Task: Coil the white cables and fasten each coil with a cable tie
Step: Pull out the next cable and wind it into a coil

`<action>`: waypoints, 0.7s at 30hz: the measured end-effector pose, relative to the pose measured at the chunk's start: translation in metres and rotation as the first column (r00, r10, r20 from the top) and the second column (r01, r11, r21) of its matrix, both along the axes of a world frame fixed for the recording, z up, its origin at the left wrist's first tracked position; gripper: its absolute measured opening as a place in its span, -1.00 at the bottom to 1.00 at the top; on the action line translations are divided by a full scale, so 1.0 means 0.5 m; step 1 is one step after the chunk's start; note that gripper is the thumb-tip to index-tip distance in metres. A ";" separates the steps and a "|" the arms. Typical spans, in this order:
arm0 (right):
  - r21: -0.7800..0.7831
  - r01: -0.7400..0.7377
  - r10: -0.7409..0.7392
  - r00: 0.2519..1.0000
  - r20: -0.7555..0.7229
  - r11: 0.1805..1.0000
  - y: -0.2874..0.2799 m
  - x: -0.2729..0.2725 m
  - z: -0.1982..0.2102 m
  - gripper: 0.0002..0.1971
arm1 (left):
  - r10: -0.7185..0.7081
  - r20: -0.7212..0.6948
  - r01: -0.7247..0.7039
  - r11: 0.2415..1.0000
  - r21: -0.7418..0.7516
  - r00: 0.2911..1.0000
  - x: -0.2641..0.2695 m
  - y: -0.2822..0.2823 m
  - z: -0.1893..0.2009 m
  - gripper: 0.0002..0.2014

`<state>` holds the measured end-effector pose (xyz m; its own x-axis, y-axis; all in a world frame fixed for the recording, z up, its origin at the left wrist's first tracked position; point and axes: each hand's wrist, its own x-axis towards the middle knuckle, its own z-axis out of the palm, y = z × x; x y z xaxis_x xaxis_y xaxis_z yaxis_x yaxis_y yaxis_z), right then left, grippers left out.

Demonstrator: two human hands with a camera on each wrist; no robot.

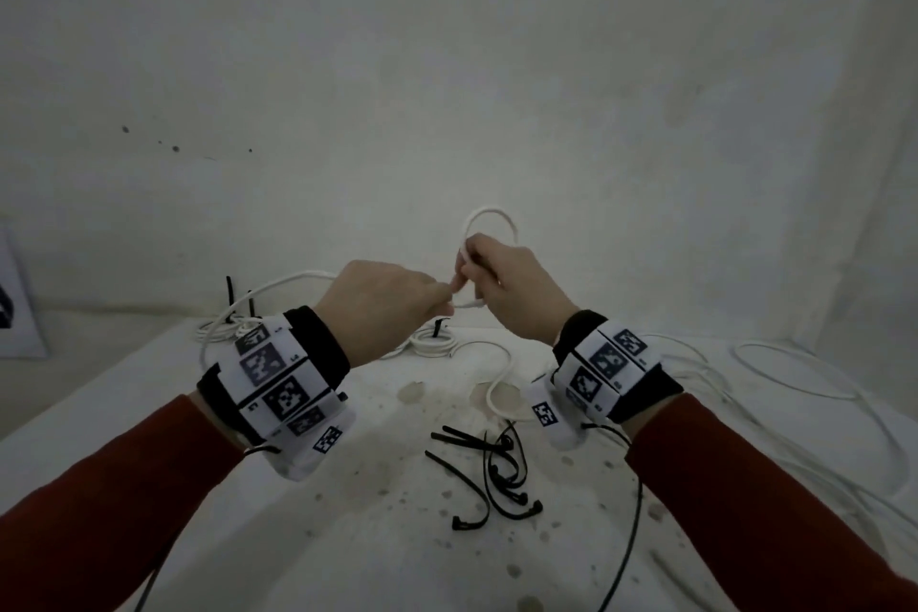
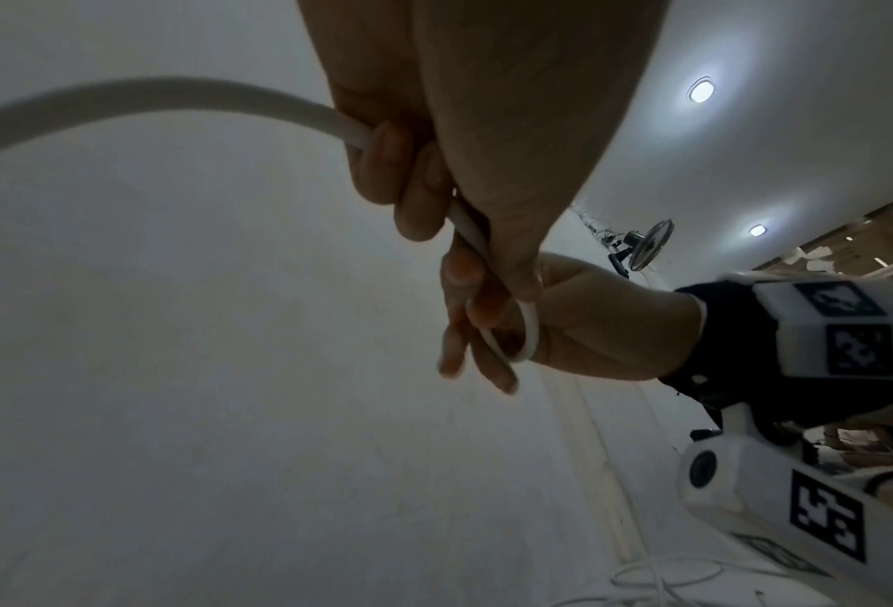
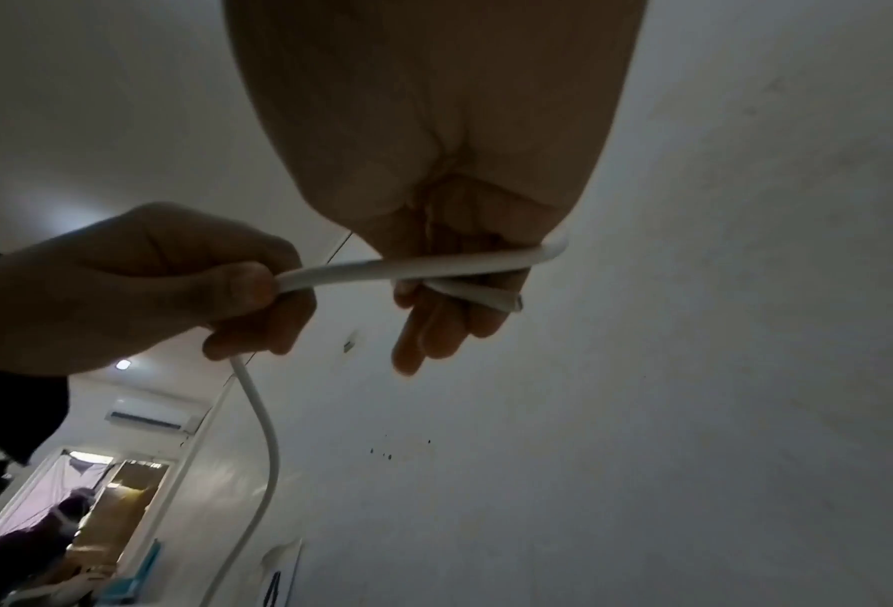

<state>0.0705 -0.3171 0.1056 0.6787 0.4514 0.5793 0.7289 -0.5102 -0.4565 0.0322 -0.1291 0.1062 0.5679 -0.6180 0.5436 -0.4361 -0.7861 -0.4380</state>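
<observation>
Above table (image 1: 149,487), both hands gripping white cable (image 1: 489,216)

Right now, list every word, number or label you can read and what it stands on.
No text reads clearly.
Left wristband: square coded markers, tiny characters beside them too blurred.
Right wristband: the same, unreadable.
Paper sign at the left wall: dark mark, cut off.
</observation>
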 end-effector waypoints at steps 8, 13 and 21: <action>-0.015 -0.126 0.121 0.975 -0.187 0.992 -0.021 -0.035 0.012 -0.48 | -0.190 -0.123 0.153 0.954 -0.260 0.974 0.021 0.034 0.040 -0.45; 0.420 -0.180 0.336 0.880 -0.335 0.889 -0.051 -0.043 0.021 -0.47 | -0.375 -0.104 0.265 0.801 -0.537 0.921 0.040 0.083 0.057 -0.67; 0.911 -0.182 0.786 0.585 -0.202 0.369 -0.062 -0.074 0.040 -0.53 | -0.349 -0.107 0.180 0.695 -0.696 0.931 0.067 0.096 0.028 -0.78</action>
